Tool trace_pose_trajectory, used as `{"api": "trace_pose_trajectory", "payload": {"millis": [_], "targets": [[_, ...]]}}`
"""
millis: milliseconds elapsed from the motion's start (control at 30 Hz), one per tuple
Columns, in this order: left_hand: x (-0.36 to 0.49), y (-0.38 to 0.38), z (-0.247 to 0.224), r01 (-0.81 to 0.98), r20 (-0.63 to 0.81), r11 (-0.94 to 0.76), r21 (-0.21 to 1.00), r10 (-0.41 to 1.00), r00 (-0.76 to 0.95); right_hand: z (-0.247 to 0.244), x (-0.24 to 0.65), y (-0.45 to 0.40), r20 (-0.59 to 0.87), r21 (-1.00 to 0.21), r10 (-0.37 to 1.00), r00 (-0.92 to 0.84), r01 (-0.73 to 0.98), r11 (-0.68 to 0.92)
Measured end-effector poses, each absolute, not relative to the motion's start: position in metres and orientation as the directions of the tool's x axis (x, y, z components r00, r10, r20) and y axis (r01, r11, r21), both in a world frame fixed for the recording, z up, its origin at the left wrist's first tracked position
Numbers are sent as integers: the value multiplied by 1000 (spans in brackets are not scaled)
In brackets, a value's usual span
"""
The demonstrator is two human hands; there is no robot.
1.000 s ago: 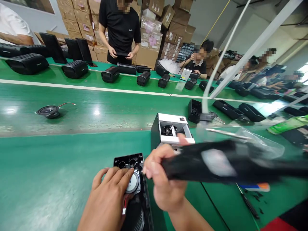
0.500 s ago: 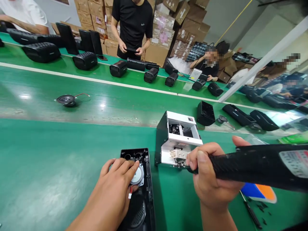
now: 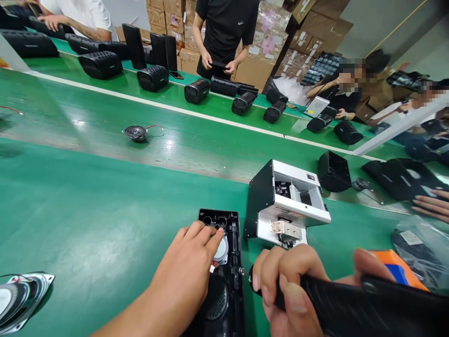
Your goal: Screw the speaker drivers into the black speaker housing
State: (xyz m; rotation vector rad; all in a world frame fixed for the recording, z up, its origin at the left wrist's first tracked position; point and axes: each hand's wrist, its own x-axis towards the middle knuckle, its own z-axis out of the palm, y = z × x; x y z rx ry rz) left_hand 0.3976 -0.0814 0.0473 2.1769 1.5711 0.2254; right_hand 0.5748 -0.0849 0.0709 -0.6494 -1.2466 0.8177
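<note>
The speaker (image 3: 221, 250) lies right under my left hand (image 3: 187, 262), at the fingertips, so that hand is the nearer one. It sits in a black housing (image 3: 240, 297), whose long axis runs away from me, passing between my two hands. My right hand (image 3: 293, 271) is off to the right, wrapped around a black driver (image 3: 368, 302) that lies crosswise to the housing. The driver's bit (image 3: 242, 271) points left from that grip, towards the speaker, and shows over or just beside the housing's right wall; I can't tell from this view whether it touches.

As for the grips: my right fingers are curled firmly about the driver's front end. My left fingers lie together over the speaker, tips resting on its near-left part. The thumb is out of my sight, so I can't tell how wide that grip is or whether it pinches anything. A white plug (image 3: 212, 268) peeks out just beside those fingers.

Going outward, a white and black machine (image 3: 261, 203) stands just beyond my right grip. A loose speaker (image 3: 33, 295) lies well to the left of my left hand, and another one (image 3: 135, 132) is farther off, ahead and to the left. Beyond the driver, on the right, I see a clear bag (image 3: 417, 248) and a co-worker's hand (image 3: 433, 201).
</note>
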Motion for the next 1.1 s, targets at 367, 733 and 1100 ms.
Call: {"api": "trace_pose_trajectory", "payload": {"millis": [367, 733, 1100], "targets": [[391, -96, 34, 612, 260, -385, 691, 922, 286, 75, 569, -84, 540, -792, 837, 91, -280, 542], [393, -94, 30, 572, 336, -418, 706, 908, 249, 72, 578, -84, 516, -829, 856, -25, -265, 492], [396, -91, 29, 548, 260, -345, 762, 938, 230, 71, 577, -81, 547, -812, 835, -55, -276, 514]]}}
